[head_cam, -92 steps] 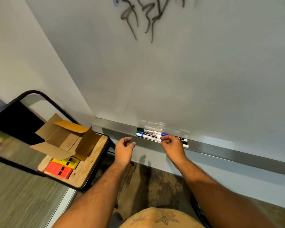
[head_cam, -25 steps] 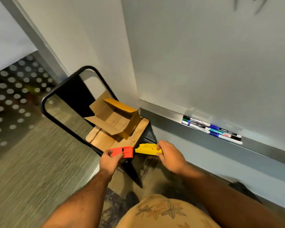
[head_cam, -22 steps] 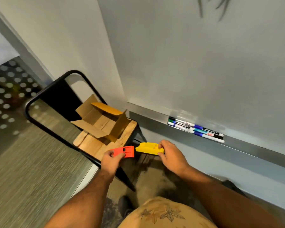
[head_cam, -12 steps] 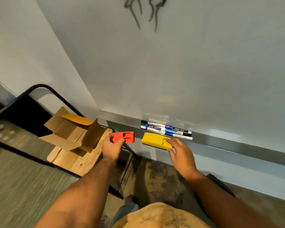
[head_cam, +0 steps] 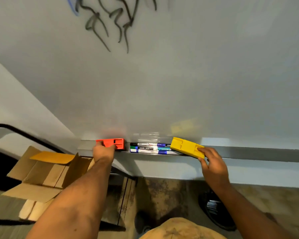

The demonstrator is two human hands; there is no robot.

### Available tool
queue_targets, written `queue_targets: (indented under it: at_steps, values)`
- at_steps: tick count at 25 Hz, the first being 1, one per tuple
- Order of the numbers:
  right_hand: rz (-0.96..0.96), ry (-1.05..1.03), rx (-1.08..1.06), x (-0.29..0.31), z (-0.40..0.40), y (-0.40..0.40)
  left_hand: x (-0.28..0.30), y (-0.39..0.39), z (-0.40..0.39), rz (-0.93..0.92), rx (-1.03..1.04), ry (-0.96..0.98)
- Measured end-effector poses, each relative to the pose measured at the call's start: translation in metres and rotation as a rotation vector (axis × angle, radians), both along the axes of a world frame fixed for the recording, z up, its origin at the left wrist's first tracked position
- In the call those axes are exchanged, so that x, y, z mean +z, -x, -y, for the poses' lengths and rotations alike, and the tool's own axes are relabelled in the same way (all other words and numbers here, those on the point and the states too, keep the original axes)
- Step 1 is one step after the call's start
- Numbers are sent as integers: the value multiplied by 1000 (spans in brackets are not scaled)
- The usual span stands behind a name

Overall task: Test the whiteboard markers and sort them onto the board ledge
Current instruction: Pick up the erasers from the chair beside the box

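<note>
Along the metal board ledge (head_cam: 248, 152), whiteboard markers (head_cam: 150, 148) lie bunched between two blocks.
Left hand (head_cam: 103, 151) grips the orange block (head_cam: 113, 143); right hand (head_cam: 212, 164) grips the yellow block (head_cam: 186, 147). Scribbled whiteboard (head_cam: 179, 80) above, cardboard box (head_cam: 47, 171) lower left.

"camlin" on the green-capped marker (head_cam: 141, 148) on the ledge (head_cam: 248, 152)

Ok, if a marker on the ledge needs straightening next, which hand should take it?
Probably the left. The left hand has the orange eraser down on the ledge, while the right hand holds the yellow eraser tilted over the markers.
</note>
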State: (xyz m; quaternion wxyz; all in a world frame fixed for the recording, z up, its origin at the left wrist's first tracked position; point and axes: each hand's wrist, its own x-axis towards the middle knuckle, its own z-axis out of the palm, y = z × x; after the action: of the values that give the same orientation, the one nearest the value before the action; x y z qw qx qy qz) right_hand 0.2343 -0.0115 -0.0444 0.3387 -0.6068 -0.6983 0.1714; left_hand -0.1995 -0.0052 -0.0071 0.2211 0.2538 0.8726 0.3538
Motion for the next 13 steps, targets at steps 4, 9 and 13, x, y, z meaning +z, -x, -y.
queue_targets:
  at_steps: [4,9,13]
  values:
    - [65,28,-85,5,5,-12,-12,11,-14,-74,-61,114]
    - [68,87,-238,4,15,-25,-22,25,-16,-73,-84,170]
    - [115,76,-279,4,3,-42,-25,31,-14,-94,-118,175]
